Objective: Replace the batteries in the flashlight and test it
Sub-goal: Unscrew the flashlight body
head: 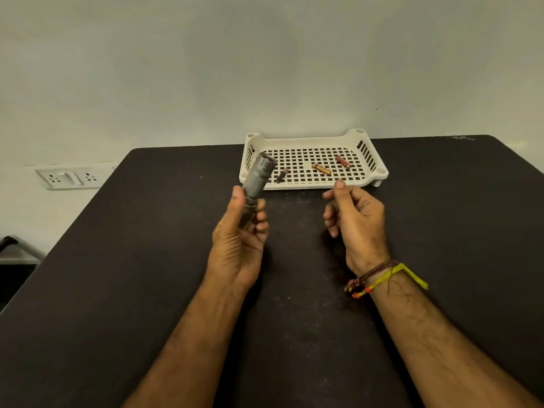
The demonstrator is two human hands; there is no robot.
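My left hand [240, 231] grips a grey metal flashlight [259, 178] by its lower body, its wider head pointing up and away toward the tray. My right hand [354, 216] hovers to the right of it with fingers loosely curled and apart, holding nothing that I can see. Behind the hands stands a cream perforated tray [379, 172]. Three batteries lie in it: a dark one [281, 175] at the left, a gold one [321, 169] in the middle, a red one [342, 161] at the right.
The black table [147, 260] reaches to a pale wall at the back. A white wall socket plate [70, 178] sits beyond the table's left edge. A dark object on a grey surface [11, 245] lies at the far left.
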